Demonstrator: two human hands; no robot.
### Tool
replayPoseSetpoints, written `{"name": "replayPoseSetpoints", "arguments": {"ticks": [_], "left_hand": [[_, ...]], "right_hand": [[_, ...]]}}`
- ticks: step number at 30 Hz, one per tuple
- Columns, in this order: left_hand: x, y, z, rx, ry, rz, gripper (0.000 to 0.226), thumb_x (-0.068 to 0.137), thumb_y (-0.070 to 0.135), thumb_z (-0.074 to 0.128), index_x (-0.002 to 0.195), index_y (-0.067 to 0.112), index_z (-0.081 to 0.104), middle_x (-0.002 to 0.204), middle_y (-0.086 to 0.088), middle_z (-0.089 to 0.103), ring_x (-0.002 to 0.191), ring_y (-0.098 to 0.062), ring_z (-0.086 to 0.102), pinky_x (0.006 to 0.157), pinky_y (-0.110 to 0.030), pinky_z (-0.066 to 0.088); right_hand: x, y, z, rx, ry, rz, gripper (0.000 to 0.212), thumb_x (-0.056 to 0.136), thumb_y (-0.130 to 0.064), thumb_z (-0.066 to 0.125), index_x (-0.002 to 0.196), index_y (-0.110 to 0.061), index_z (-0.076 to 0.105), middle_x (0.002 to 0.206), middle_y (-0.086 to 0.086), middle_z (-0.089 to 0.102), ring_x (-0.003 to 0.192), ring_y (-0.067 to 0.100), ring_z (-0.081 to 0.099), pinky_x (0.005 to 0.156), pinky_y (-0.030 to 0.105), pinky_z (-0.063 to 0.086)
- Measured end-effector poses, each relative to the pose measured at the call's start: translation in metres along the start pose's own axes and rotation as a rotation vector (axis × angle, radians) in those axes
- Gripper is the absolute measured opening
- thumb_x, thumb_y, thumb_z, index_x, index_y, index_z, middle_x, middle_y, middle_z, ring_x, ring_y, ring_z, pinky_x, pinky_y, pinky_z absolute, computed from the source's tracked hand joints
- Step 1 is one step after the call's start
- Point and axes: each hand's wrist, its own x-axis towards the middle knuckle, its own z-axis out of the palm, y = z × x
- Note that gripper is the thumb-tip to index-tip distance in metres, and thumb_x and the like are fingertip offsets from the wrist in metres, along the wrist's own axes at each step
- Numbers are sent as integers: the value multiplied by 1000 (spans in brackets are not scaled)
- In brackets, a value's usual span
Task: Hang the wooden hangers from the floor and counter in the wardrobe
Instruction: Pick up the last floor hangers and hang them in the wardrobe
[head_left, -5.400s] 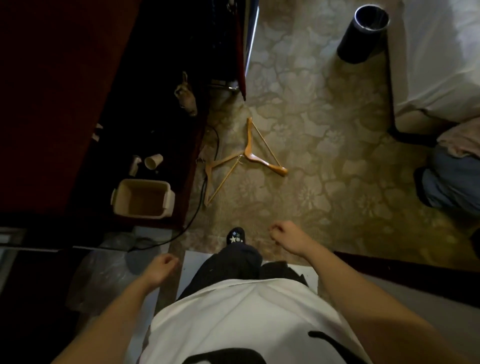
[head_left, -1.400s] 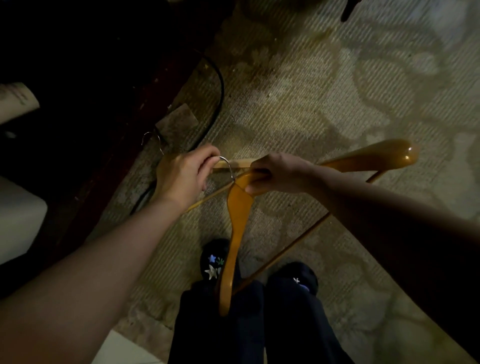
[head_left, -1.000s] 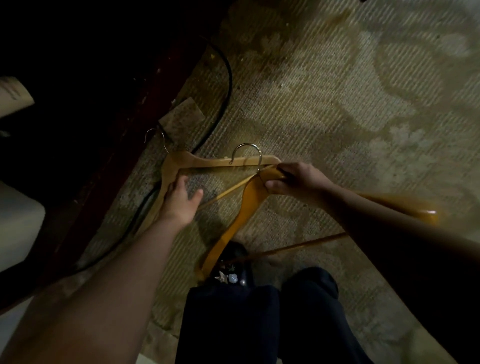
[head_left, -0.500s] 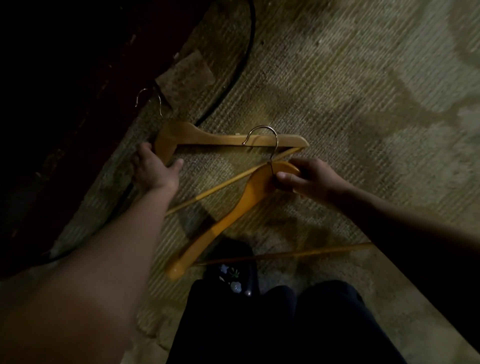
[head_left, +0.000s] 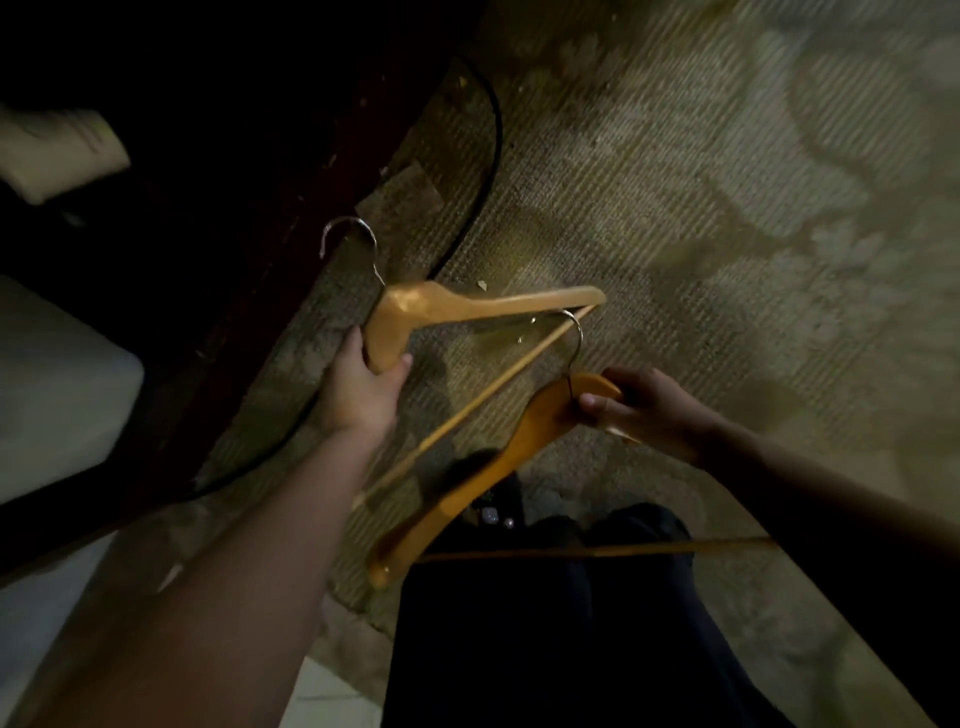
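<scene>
Two wooden hangers are now in hand, one each. The left hand (head_left: 363, 395) has curled its fingers and thumb round the pale wooden hanger (head_left: 467, 306) just below its neck. Half a second ago that hand only touched the same spot while the hanger lay flat. The hanger's metal hook (head_left: 348, 239) now stands up against the dark wooden furniture base (head_left: 322, 171), so it looks lifted, though the blur leaves that unsure.

The right hand (head_left: 644, 410) pinches the darker orange wooden hanger (head_left: 467, 483) at its neck, as it did before, and that hanger hangs over the person's dark trousers (head_left: 545, 623). Its hook sits right by the pale hanger's thin crossbar; whether they are caught I cannot tell.

Five seconds ago both hangers lay on the patterned beige carpet (head_left: 701, 208) near the black cable (head_left: 491, 130), and both hands were empty. The floor pickup looks done, and the wardrobe comes next.
</scene>
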Motion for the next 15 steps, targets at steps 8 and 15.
{"name": "replayPoseSetpoints", "arguments": {"ticks": [8, 15], "left_hand": [[-143, 67, -74, 12, -40, 55, 21, 84, 16, 65, 101, 9, 56, 89, -4, 62, 79, -21, 59, 66, -29, 43], [-247, 108, -166, 83, -182, 85, 12, 87, 19, 61, 93, 8, 61, 90, -17, 68, 83, -31, 65, 72, -35, 50]], "right_hand": [[-130, -54, -16, -124, 80, 106, 21, 84, -37, 62, 81, -17, 58, 67, 1, 57, 56, 13, 56, 53, 30, 48], [-253, -147, -29, -215, 146, 90, 15, 85, -34, 63, 75, -25, 57, 72, 1, 60, 66, 17, 57, 65, 33, 48]]}}
